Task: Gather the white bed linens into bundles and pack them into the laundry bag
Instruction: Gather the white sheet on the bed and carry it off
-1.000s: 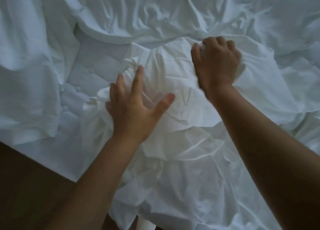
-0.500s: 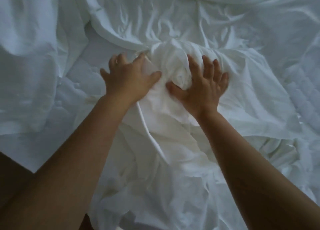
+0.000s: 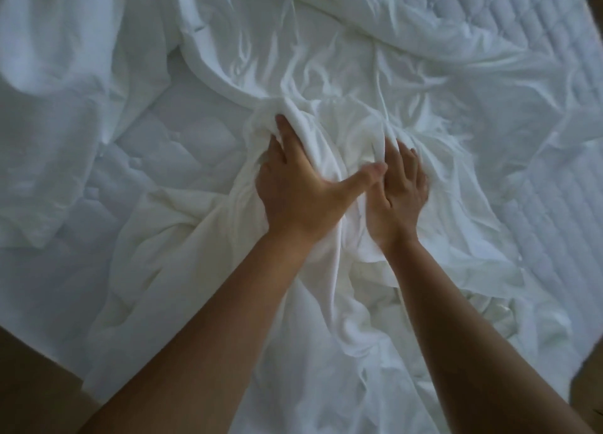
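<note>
Here our left hand (image 3: 293,188) lies in the bunched white bed linens (image 3: 342,130) on the mattress (image 3: 538,74), fingertips under a fold, so we cannot tell its grip; our right hand (image 3: 399,190) presses beside it, fingers spread, tips buried.

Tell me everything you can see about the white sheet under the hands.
The white sheet is thin, soft-looking cloth, heavily creased, lying crumpled across the quilted mattress and bunched into a ridge at the middle. The left hand grips a raised fold of it; the right hand presses on it alongside, creases radiating outward.
</note>
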